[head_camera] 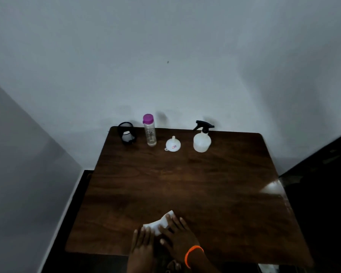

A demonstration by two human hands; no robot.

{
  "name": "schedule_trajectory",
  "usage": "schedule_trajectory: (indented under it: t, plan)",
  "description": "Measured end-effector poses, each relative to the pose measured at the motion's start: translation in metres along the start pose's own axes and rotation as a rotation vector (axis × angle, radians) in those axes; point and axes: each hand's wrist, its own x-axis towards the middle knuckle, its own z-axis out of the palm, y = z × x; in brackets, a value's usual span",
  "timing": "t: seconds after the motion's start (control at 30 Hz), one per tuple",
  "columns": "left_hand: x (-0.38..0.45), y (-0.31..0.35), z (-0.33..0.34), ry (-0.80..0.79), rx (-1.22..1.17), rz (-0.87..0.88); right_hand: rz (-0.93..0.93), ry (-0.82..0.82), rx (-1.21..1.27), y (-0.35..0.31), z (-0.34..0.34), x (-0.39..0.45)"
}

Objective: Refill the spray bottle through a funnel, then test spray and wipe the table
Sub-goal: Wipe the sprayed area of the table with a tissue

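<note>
A white spray bottle [202,141] with a black trigger head stands at the far right of the dark wooden table [205,184]. A white funnel [173,143] rests upside down beside it, spout up. A clear water bottle [150,131] with a purple cap stands left of the funnel. Near the front edge a white cloth [159,223] lies flat on the table. My right hand [178,236], with an orange wristband, presses flat on the cloth. My left hand [142,245] lies flat beside it, fingertips at the cloth's near edge.
A small black mesh holder [127,134] stands at the far left corner. A grey wall runs right behind the table. Dark floor lies on both sides, and a bright glare patch [272,188] sits near the right edge.
</note>
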Motion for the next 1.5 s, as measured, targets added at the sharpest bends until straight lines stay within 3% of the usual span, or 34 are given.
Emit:
schedule_trajectory:
  t: [0.07, 0.17, 0.27, 0.33, 0.5, 0.53, 0.57, 0.67, 0.9, 0.97, 1.07, 1.27, 1.5]
  plan:
    - [0.008, -0.018, 0.002, 0.072, 0.125, -0.029, -0.016, -0.004, 0.009, -0.011, -0.006, 0.016]
    - [0.025, -0.025, -0.002, 0.046, 0.079, -0.105, -0.028, -0.006, 0.030, -0.020, -0.015, 0.035]
    - [0.045, -0.027, -0.020, -0.188, -0.037, -0.227, -0.024, -0.012, 0.026, -0.023, -0.025, 0.052]
    - [0.057, -0.032, -0.025, -0.239, 0.002, -0.268, -0.004, -0.002, -0.001, -0.021, -0.031, 0.064]
    - [0.089, -0.032, -0.045, -0.332, 0.177, -0.213, 0.040, -0.005, 0.029, -0.009, -0.045, 0.085]
    - [0.093, -0.028, -0.057, -0.347, 0.184, -0.206, 0.046, -0.003, 0.035, -0.007, -0.048, 0.089]
    - [0.098, -0.030, -0.059, -0.260, 0.190, -0.202, 0.056, 0.005, 0.038, -0.004, -0.049, 0.093]
    - [0.113, -0.026, -0.064, -0.349, 0.192, -0.161, 0.071, 0.058, 0.025, 0.007, -0.059, 0.097]
    - [0.130, 0.003, -0.067, -0.392, 0.151, -0.037, 0.154, 0.158, 0.084, 0.037, -0.057, 0.076]
    - [0.138, 0.013, -0.061, -0.514, 0.170, 0.011, 0.215, 0.125, 0.134, 0.046, -0.053, 0.074]
    - [0.159, 0.022, -0.046, -0.386, 0.135, 0.061, 0.277, 0.148, 0.155, 0.059, -0.057, 0.074]
    - [0.209, 0.023, -0.067, -0.343, 0.211, 0.096, 0.293, 0.244, 0.107, 0.081, -0.072, 0.099]
    - [0.232, -0.021, -0.065, -0.255, 0.108, -0.042, 0.192, 0.203, 0.066, 0.059, -0.105, 0.156]
